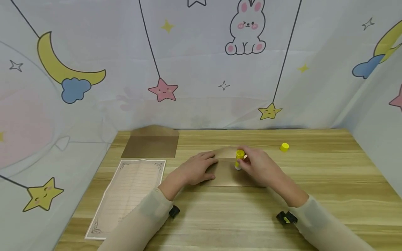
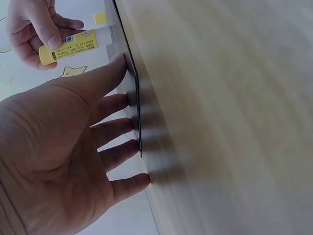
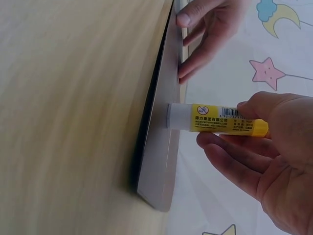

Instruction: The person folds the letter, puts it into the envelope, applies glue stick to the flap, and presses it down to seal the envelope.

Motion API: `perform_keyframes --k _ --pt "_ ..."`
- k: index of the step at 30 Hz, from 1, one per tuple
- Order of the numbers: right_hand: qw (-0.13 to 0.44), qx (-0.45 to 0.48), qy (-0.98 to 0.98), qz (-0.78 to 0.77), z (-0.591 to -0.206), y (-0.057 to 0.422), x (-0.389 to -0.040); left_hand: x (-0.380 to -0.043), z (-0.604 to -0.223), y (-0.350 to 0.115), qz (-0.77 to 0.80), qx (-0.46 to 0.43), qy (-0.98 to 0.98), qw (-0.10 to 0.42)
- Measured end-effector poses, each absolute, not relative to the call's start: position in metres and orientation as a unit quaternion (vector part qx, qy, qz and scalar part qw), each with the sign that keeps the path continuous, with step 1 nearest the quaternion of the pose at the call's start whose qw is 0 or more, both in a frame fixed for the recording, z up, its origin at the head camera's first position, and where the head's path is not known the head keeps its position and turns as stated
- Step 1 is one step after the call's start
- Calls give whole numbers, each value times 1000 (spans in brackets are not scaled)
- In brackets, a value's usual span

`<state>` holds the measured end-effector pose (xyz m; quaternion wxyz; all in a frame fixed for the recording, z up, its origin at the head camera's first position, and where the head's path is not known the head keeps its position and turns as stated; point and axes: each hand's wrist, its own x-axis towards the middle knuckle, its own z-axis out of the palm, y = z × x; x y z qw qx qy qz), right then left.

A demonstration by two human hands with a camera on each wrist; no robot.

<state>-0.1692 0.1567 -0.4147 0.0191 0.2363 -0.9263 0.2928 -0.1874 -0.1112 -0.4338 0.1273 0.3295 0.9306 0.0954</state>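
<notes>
My right hand (image 1: 259, 165) holds a yellow glue stick (image 3: 220, 120) between thumb and fingers, its white end down against a brown envelope (image 1: 224, 176). In the right wrist view the glue stick's tip meets the envelope's surface. My left hand (image 1: 198, 169) rests on the left part of the same envelope, fingers spread and fairly straight; in the left wrist view its fingertips (image 2: 131, 182) press along the edge, one of them on the table. The envelope lies flat with its flap side away from me, a fold line crossing it.
A yellow cap (image 1: 284, 147) stands on the wooden table (image 1: 333, 188) at the back right. A second brown envelope (image 1: 150, 146) lies at the back left, flap unfolded. In front of it is a sheet of bordered letter paper (image 1: 138, 188), partly under my left sleeve. A printed curtain (image 1: 201, 62) hangs behind.
</notes>
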Motion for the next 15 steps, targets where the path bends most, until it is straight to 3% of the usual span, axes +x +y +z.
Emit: perform_keyframes --k 15 --pt "33 251 -925 283 -414 148 -170 -187 -434 -112 99 336 929 122"
